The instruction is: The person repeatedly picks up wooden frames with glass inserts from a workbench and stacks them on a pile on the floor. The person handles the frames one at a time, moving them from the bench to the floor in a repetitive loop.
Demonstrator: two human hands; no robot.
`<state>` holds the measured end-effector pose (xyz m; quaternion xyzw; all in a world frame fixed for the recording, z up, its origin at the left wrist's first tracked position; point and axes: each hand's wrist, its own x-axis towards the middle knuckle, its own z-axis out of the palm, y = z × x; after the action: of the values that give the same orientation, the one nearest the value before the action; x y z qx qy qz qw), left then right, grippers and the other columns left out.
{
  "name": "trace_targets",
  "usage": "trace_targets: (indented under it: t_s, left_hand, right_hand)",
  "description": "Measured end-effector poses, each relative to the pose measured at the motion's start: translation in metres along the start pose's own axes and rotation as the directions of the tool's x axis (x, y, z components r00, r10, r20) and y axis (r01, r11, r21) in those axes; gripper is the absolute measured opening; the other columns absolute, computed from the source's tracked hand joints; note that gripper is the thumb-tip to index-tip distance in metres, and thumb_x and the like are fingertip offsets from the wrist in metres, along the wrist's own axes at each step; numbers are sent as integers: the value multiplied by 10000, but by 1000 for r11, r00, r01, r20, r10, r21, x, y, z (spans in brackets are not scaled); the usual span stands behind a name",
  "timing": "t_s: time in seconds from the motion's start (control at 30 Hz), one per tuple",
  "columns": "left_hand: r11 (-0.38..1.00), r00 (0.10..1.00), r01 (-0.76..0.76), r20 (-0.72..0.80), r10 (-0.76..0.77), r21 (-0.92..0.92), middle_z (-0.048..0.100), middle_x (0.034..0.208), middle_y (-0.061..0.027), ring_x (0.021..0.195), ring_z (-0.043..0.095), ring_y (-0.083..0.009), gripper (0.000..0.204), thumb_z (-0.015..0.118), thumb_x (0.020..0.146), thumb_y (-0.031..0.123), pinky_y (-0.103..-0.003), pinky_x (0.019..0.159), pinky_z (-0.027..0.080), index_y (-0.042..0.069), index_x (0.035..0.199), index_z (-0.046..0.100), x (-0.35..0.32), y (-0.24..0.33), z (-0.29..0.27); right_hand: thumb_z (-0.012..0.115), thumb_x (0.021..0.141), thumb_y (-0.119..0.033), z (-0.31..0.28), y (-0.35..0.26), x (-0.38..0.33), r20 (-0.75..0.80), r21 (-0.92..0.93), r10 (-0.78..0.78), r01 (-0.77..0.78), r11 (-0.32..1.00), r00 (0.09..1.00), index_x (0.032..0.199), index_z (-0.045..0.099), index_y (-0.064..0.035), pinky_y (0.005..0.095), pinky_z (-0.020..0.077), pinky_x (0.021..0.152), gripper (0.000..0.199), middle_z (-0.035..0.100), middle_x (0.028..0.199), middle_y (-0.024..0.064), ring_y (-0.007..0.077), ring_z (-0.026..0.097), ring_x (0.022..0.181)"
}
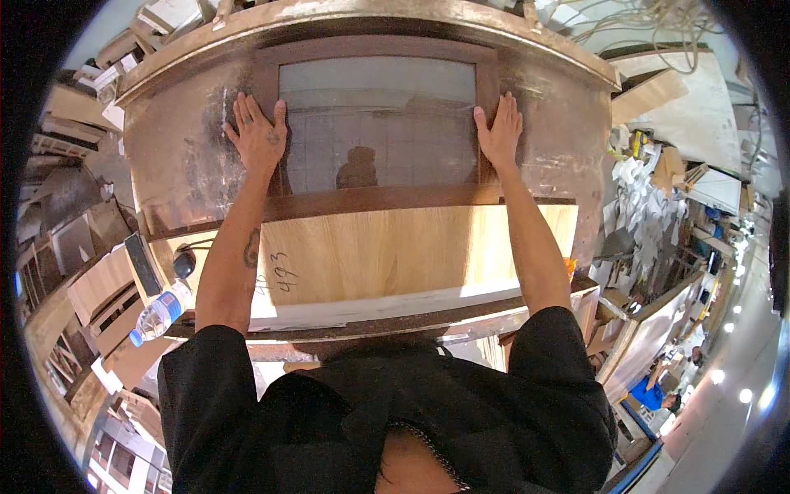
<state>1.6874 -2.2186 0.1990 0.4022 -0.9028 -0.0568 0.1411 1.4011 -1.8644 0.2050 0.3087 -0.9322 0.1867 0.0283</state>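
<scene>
Hands, left (259, 136) and right (499, 132), press flat, fingers spread, on glazed frame (374, 202), gripping nothing.

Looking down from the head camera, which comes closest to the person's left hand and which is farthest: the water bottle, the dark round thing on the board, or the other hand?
From the left hand, nearest first:
1. Dark round object, below the hand, on the pale wooden board near its left end.
2. Water bottle, lower still, lying at the board's left corner.
3. Right hand, across the glass panel, flat on the frame's right side.
</scene>
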Motion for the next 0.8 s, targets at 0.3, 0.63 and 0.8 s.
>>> trace_targets:
  t_s: [0.3,0.63,0.8]
  left_hand:
    - [999,999,31,41,-30,-25,223,1530,-166,1426,179,-306,831,260,938,625,-563,1119,97,-47,1426,289,1,3,-3]
    - [1000,998,19,65,-21,19,198,1539,-162,1432,161,-296,836,249,940,628,-562,1121,97,-48,1429,288,1,3,-1]
    - [1000,999,0,42,1,-26,213,1527,-191,1427,164,-326,802,278,954,589,-597,1104,106,-70,1411,306,0,8,-7]
  right_hand:
    - [442,902,-581,4,4,1,-40,51,-28,30,998,999,1385,354,24,538,141,1122,780,286,1478,239,383,244,1384]
    - [433,901,-590,4,9,1,-17,27,-12,13,1000,1000,1390,342,21,538,128,1123,787,277,1485,230,378,230,1390]
    - [440,901,-583,6,10,2,-5,11,13,-13,1000,1000,1378,355,30,523,142,1124,781,279,1485,228,367,229,1393]
